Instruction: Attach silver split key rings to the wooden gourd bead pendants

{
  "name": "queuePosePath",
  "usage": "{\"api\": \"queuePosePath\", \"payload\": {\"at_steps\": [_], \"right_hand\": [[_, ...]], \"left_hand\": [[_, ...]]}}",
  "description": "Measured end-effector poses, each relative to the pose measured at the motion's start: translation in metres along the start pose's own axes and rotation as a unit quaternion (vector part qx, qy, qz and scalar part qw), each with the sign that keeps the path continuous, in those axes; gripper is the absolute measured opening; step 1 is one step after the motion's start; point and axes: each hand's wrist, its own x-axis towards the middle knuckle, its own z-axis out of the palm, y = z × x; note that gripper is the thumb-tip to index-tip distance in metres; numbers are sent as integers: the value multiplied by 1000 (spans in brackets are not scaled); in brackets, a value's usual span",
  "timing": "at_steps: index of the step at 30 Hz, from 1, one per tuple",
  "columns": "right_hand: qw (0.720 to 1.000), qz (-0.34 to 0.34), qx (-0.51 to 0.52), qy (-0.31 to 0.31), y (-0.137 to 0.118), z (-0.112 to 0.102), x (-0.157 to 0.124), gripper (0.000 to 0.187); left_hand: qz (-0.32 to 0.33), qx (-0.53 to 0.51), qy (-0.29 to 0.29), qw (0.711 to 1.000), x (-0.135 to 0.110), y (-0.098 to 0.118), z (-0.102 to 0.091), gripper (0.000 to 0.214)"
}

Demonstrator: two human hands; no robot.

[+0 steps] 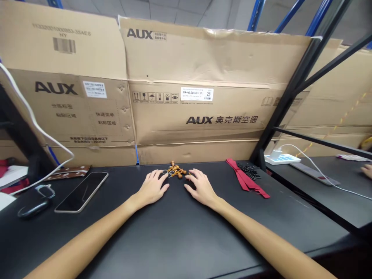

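Item 1. Left hand [152, 188]: centre of the frame, palm down on the matte black tabletop [180, 236]. Its fingers are loosely fanned and grip nothing. The fingertips reach the near left edge of item 3, at one of its metal rings.

Item 2. Right hand [201, 188]: just right of centre, also palm down and flat. The fingers are slightly spread and hold nothing, with the fingertips just beside the right edge of item 3.

Item 3. Bead cluster [176, 171], a small heap of round brown wooden beads and thin metal rings. It lies on the tabletop between the two sets of fingertips, close to the back edge.

Item 4. Red fabric strips [247, 179]: a flat, narrow bundle lying diagonally, right of centre and well apart from the right hand.

Item 5. Pile of small black clips [250, 171]: touching the red fabric strips on their far side. Their exact form is too small to tell.

Item 6. Dark-screened smartphone [82, 192]: lying face up at the left of the frame.

Item 7. Black rounded device [33, 207]: at the lower left, with a ring-shaped piece resting on it.

Item 8. Brown patterned strip [68, 173]: at the back left, beside a white cable [35, 124].

Item 9. Tan AUX-printed cardboard cartons [203, 97]: stacked along the back, filling the upper frame.

Item 10. White power strip [281, 159]: on the neighbouring table at the right, past a black metal post [293, 85].

Item 11. Another person's hand [367, 170]: at the far right edge, only partly in view.
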Motion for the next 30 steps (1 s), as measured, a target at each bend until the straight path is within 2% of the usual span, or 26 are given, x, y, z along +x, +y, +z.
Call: {"api": "queuePosePath", "payload": {"at_steps": [4,8,11,18,30], "right_hand": [[999,-35,19,2,-1,-2,-1,28],[996,-77,49,-4,-7,-10,-3,26],[989,-123,78,-22,-14,-17,-7,28],[978,-161,112,-69,-22,-22,-11,25],[975,-151,125,-103,-27,-28,-12,10]], "left_hand": [[50,-21,-5,999,1,11,0,34],[149,-86,-28,985,-16,28,-15,29],[185,-137,-35,973,-27,41,-26,26],[179,-196,-35,963,-27,45,-29,16],[149,-179,-28,972,-28,44,-30,12]]}}
